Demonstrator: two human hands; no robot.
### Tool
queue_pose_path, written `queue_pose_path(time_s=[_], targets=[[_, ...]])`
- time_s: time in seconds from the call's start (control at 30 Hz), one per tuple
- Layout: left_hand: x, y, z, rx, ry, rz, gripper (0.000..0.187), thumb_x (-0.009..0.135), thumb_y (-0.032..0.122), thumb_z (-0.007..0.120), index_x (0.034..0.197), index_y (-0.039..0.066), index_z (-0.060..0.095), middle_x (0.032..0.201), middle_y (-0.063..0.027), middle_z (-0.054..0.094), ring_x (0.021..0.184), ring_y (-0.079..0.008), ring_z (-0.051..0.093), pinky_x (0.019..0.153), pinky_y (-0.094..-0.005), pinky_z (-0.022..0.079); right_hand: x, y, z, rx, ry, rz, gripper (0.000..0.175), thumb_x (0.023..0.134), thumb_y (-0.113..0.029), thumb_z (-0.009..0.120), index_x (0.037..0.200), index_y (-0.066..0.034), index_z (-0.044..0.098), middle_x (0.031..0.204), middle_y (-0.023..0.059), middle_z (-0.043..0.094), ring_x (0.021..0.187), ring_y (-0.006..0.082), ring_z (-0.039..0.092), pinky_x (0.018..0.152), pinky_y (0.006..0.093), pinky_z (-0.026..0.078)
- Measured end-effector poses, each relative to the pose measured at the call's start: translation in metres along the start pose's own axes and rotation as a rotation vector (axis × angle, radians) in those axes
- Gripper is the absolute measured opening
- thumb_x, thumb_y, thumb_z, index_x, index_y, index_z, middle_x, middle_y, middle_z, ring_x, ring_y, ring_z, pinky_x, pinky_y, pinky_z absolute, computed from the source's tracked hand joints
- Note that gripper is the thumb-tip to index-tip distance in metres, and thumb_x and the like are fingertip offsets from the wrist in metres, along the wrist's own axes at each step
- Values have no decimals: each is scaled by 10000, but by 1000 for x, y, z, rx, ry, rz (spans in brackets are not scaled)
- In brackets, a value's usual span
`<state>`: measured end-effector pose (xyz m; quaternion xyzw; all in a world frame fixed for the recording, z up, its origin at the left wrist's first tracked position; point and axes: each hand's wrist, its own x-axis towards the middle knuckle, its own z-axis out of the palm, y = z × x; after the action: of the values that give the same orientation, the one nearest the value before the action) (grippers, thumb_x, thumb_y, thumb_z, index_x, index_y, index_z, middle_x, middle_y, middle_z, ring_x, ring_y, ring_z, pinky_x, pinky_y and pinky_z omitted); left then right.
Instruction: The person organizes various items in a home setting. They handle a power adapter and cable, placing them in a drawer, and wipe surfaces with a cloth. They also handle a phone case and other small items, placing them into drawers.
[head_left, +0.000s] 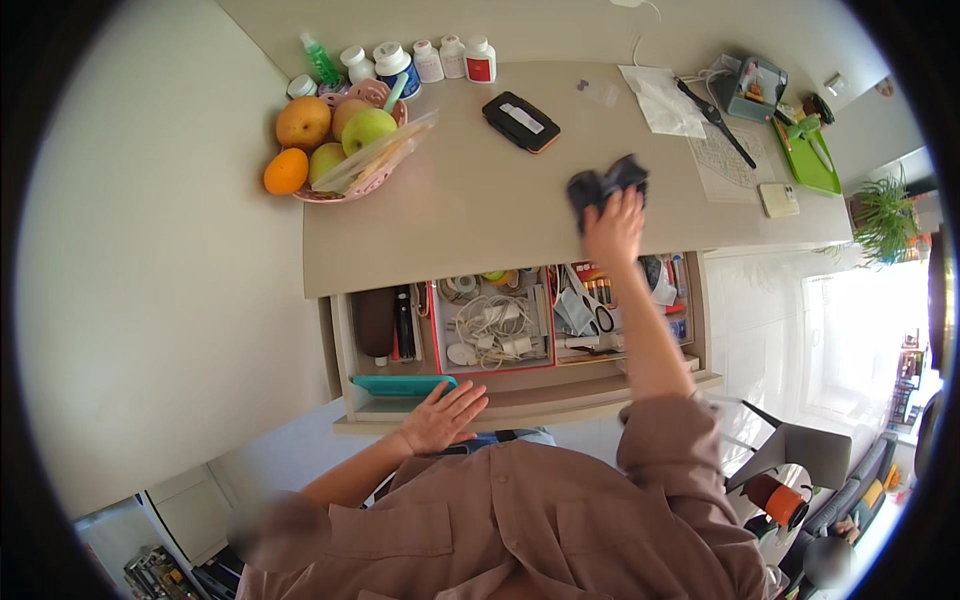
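Observation:
My right hand (616, 229) is stretched over the beige desktop (450, 217) and holds a dark, soft item (596, 191), probably a cloth, blurred by motion. My left hand (444, 420) has its fingers apart and holds nothing. It is at the front of the pulled-out drawer (525, 409), beside a turquoise case (397, 385); whether it touches the case I cannot tell. Inside the drawer, a red-edged box (553, 330) contains white cables and chargers (495, 330). To its right lie scissors (596, 307) and batteries (600, 290), partly hidden by my right forearm.
A pink basket of fruit (352, 196) stands at the desk's left, with several bottles (427, 64) behind it. A black case (521, 121) lies mid-desk. Farther right are a black watch (716, 120), a phone (778, 200) and a green tray (814, 161). A chair (810, 454) stands behind on the right.

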<state>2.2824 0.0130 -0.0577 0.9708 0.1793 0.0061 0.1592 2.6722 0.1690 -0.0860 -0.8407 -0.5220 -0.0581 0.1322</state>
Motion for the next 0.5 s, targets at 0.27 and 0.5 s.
queue_pose_path(time_s=[0.27,0.5], targets=[[45,-62,-25,21,253,22,633,739,380,740,1256,96,511,1275,-92,477,1219,-287,431,1066,-484,295,-58,-186,-18,344,-245,-587,633,860,-436,571,1340,-46,439,1476,183,296,1380,341,240,1120,459,214],[77,-98,-47,135,406,-148,717,665,298,799,1275,98,483,1286,-89,461,1219,-286,418,1017,-505,321,-49,-103,-36,366,-257,-851,471,808,-316,657,1210,-113,520,1446,71,386,1349,246,337,1103,401,291]])
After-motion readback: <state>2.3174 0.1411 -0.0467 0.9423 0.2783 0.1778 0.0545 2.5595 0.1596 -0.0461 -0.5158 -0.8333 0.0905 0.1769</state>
